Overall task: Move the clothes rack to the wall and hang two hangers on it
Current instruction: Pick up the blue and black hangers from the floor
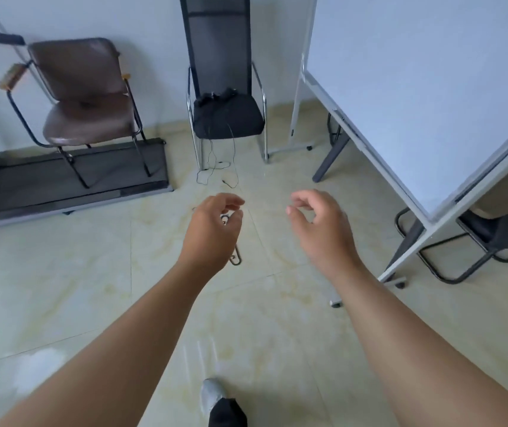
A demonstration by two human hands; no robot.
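Observation:
My left hand (212,229) and my right hand (320,229) reach forward side by side over the tiled floor. Their fingers are curled but apart, and neither holds anything. Under my left hand a thin dark wire object (236,257) lies on the floor. It looks like a hanger, but the hand hides most of it. A small part of it shows between thumb and fingers. I cannot make out a clothes rack in this view.
A brown chair (86,97) stands on a treadmill (70,180) at the left wall. A black chair (226,115) with dangling cables (215,171) is straight ahead. A wheeled whiteboard (416,103) and a desk fill the right. My shoe (212,396) shows at the bottom.

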